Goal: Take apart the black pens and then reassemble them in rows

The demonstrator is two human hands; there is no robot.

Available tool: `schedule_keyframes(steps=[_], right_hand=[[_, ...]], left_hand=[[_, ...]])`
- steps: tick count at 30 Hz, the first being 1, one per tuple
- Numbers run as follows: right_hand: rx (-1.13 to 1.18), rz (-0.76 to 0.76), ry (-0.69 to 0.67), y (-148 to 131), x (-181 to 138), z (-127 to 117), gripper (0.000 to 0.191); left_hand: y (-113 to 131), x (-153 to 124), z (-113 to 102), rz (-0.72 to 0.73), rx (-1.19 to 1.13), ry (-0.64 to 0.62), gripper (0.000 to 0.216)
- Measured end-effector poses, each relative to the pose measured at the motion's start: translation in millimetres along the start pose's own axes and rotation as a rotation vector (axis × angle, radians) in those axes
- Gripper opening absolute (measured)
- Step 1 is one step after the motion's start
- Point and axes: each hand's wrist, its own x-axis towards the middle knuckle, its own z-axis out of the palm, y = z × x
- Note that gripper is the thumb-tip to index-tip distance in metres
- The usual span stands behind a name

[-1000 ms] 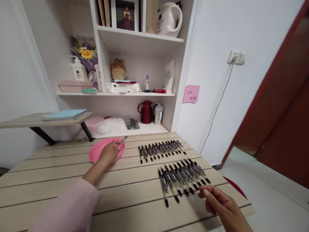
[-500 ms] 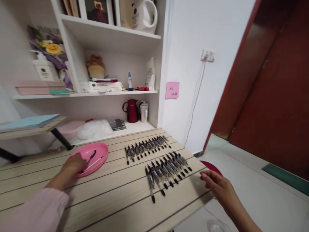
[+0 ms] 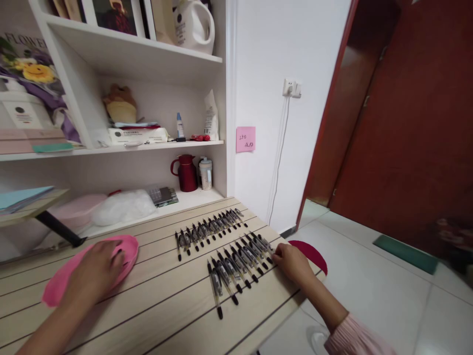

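Observation:
My left hand (image 3: pixel 96 270) reaches palm down over the pink plate (image 3: pixel 130 254), its upper finger and thumb apart. A small dark bit, perhaps a pen's end, shows between them; the rest is covered. My right hand (image 3: pixel 293 264) rests at the table's right edge, with closed fingertips on the end of a clear pen (image 3: pixel 265 242) at the right of the front row. That front row of black-capped pens (image 3: pixel 236 264) lies side by side on the slatted table (image 3: pixel 173 301). Behind it, a second row of similar pens (image 3: pixel 207 229) runs parallel.
A white shelf unit (image 3: pixel 166 145) stands behind the table, holding a red jug (image 3: pixel 187 173) and a light cup (image 3: pixel 206 173). A stand's black leg (image 3: pixel 61 228) is at the left. Beyond the right edge is a red round seat (image 3: pixel 310 254).
My view has turned right. My right hand has moved left, from beyond the front row onto its end pen. My left hand remains at the plate and now covers more of it.

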Motion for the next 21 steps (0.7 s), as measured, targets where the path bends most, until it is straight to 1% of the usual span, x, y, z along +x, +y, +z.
schedule_keyframes(steps=[1,3,4,6,7,9,10,11,12,13,14,16,18,19,20,21], right_hand=[[0.016,0.001,0.007,0.3,-0.6,0.2,0.014],[0.069,0.019,0.040,1.5,-2.4,-1.3,0.014],[0.108,0.035,0.065,1.8,-4.0,-3.0,0.015],[0.215,0.066,0.128,-0.5,-9.8,-6.7,0.017],[0.287,0.069,0.157,-4.1,-14.8,-8.0,0.017],[0.474,0.033,0.182,-17.7,-29.6,-7.8,0.017],[0.585,-0.012,0.163,-27.5,-39.4,-5.9,0.018],[0.701,-0.057,0.123,-38.7,-50.0,-3.1,0.019],[0.799,-0.092,0.074,-50.4,-61.0,0.3,0.019],[0.863,-0.121,0.025,-61.5,-71.1,3.7,0.019],[0.903,-0.147,-0.014,-70.9,-79.6,6.4,0.019],[0.962,-0.219,-0.104,-80.6,-87.6,8.0,0.017],[0.957,-0.266,-0.146,-75.5,-80.7,3.7,0.016],[0.921,-0.259,-0.125,-68.0,-72.1,0.1,0.016],[0.858,-0.215,-0.062,-58.4,-60.9,-3.7,0.016],[0.755,-0.140,0.027,-47.8,-48.3,-7.0,0.015]], left_hand=[[18.1,-5.0,0.9,0.068,-0.004,-0.025,0.036],[55.0,-16.2,3.5,0.173,-0.097,-0.060,0.036],[73.2,-22.1,5.0,0.194,-0.181,-0.075,0.035],[109.0,-33.3,8.2,0.203,-0.402,-0.170,0.033],[126.4,-38.5,10.3,0.173,-0.533,-0.251,0.031],[159.6,-48.0,16.2,0.006,-0.834,-0.445,0.032],[174.9,-52.3,20.2,-0.099,-1.000,-0.548,0.034],[189.0,-56.5,24.7,-0.208,-1.157,-0.619,0.039],[201.3,-60.4,29.5,-0.306,-1.300,-0.665,0.044],[211.7,-64.1,34.3,-0.390,-1.420,-0.682,0.047],[219.7,-67.3,38.7,-0.453,-1.523,-0.673,0.046],[228.1,-72.5,44.8,-0.541,-1.680,-0.622,0.037],[226.9,-75.7,46.5,-0.605,-1.768,-0.596,0.028],[223.6,-76.9,46.0,-0.628,-1.779,-0.607,0.026],[219.1,-78.0,44.8,-0.640,-1.767,-0.626,0.026],[214.1,-79.3,43.4,-0.639,-1.737,-0.651,0.025]])
